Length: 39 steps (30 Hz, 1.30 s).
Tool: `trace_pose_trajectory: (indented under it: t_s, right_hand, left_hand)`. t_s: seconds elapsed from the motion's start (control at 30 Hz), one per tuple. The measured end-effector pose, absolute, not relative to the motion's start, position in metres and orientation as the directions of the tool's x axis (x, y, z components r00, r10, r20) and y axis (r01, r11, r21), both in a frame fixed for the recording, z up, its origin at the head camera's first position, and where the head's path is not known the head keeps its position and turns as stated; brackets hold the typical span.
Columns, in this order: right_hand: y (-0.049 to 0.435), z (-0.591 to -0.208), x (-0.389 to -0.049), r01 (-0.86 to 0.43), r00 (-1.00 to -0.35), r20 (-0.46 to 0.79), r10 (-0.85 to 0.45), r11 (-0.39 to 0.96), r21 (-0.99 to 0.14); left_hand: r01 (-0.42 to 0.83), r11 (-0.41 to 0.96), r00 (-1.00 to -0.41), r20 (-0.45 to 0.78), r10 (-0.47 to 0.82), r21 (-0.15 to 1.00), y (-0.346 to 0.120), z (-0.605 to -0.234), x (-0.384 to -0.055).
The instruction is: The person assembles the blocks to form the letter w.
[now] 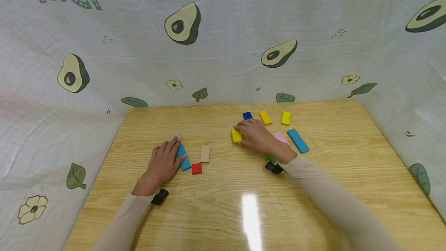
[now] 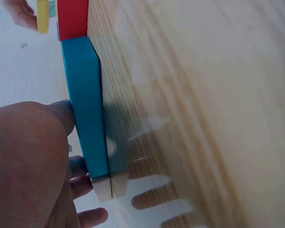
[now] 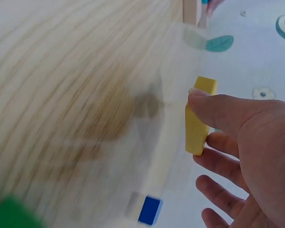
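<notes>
My left hand (image 1: 163,164) rests on a long blue block (image 1: 184,162) that lies on the table. In the left wrist view its thumb touches the blue block (image 2: 88,109), while fingertips reach the far end, where a pale wooden block (image 1: 175,135) meets it. Toward the table's middle, my right hand (image 1: 257,136) pinches a yellow block (image 1: 236,135) between thumb and fingers. The right wrist view shows this yellow block (image 3: 198,123) held up, with the other fingers spread loosely below. Beside the long blue block are a red square block (image 1: 196,168) and a tan block (image 1: 205,154).
Beyond the right hand lie a dark blue block (image 1: 247,116), an orange block (image 1: 265,117) and another yellow block (image 1: 286,118). A second long blue block (image 1: 298,140) is at right. The right arm partly covers a pink block (image 1: 280,138) and a green block (image 1: 270,158).
</notes>
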State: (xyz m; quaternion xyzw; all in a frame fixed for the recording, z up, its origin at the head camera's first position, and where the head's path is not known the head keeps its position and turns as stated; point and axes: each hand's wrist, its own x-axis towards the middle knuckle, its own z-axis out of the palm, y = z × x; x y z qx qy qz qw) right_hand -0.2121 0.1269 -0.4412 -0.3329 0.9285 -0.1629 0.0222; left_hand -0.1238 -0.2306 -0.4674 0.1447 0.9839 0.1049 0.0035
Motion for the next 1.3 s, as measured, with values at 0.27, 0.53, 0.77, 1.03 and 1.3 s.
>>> trace_pose_trajectory:
  t_s: [0.27, 0.53, 0.77, 1.03, 1.3]
  right_hand:
    - [0.102, -0.441, -0.209, -0.612, -0.776, 0.071, -0.627, 0.722, -0.323]
    - [0.085, -0.443, -0.208, -0.625, -0.771, 0.093, -0.630, 0.719, -0.304]
    - [0.075, -0.443, -0.207, -0.625, -0.773, 0.103, -0.626, 0.722, -0.298]
    - [0.068, -0.445, -0.207, -0.618, -0.777, 0.107, -0.620, 0.720, -0.317]
    - [0.063, -0.446, -0.209, -0.606, -0.783, 0.100, -0.614, 0.715, -0.348]
  left_hand:
    - [0.282, 0.937, -0.958, 0.014, 0.285, 0.206, -0.231, -0.469, -0.125]
    - [0.287, 0.934, -0.957, 0.023, 0.289, 0.211, -0.232, -0.469, -0.124]
    - [0.285, 0.935, -0.958, 0.023, 0.287, 0.209, -0.232, -0.469, -0.124]
    - [0.287, 0.935, -0.957, 0.023, 0.288, 0.208, -0.232, -0.469, -0.124]
    - [0.282, 0.936, -0.958, 0.012, 0.286, 0.209, -0.232, -0.469, -0.125]
